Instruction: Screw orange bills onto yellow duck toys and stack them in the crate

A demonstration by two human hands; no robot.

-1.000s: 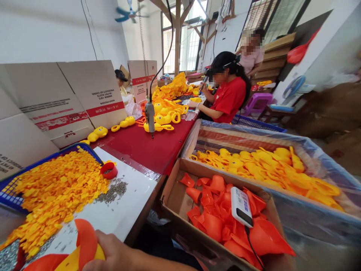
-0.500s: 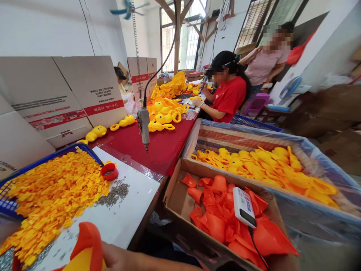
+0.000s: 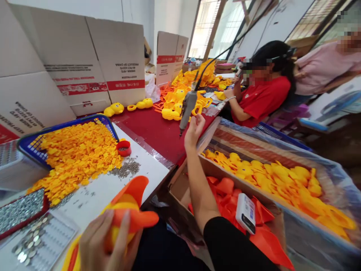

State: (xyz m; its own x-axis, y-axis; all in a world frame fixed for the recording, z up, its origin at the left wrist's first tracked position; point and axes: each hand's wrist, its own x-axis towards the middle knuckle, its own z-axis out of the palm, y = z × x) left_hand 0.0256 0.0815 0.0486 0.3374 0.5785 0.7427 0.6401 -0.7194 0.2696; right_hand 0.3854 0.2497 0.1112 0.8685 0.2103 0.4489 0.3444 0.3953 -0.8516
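Note:
My left hand (image 3: pixel 105 241), low in the view, has its fingers wrapped round a yellow plastic duck toy with an orange scoop-shaped piece (image 3: pixel 135 190) on it. Part of the toy lies behind the fingers. My right hand (image 3: pixel 194 131) is raised at arm's length beside a grey power screwdriver (image 3: pixel 188 111) that hangs from a black cable, bit downward. Its fingers are loosely curled and apart at the tool's right side; whether they touch it I cannot tell.
A blue basket (image 3: pixel 24 145) of small yellow parts, a red cup (image 3: pixel 124 148) and loose screws (image 3: pixel 126 168) are at left. A carton (image 3: pixel 176 184) of orange scoops and a lined box (image 3: pixel 345 188) of yellow pieces stand at right. A person in red (image 3: pixel 254 94) works beyond.
My right hand has left the toy and risen to the hanging screwdriver. The toy in my left hand now shows more fully. The camera view has turned, and the screwdriver hangs tilted.

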